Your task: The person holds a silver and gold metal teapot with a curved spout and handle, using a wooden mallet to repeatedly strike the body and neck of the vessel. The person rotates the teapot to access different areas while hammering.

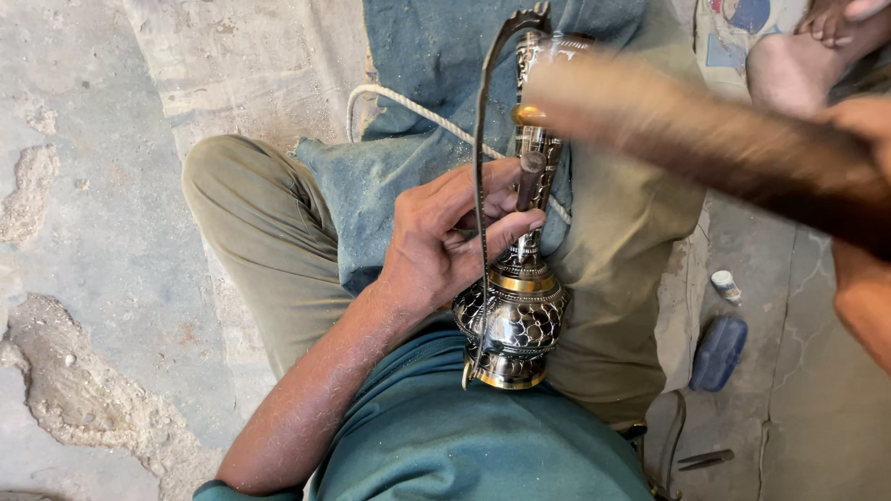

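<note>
While the left hand (445, 241) grips a chisel (530, 181) on the jug (515, 315), the right hand (858, 139) holds a blurred, seemingly wooden mallet (687, 116).

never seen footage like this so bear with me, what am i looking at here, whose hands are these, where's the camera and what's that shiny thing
There is no machine here, only a person working with bare hands. The one picture comes from a camera worn on that person's head, looking down at their own lap, so you see their teal shirt and olive trousers from above.

The left hand grips the slim neck of an ornate metal vase, silver and black with brass bands and a long curved handle, and seems to pinch a small tool against it. The vase lies on a blue cloth over the legs. The right hand holds a brown stick-like tool, blurred by motion.

On the concrete floor lie a blue container and a small white bottle. Another person's bare foot shows at top right.
</note>
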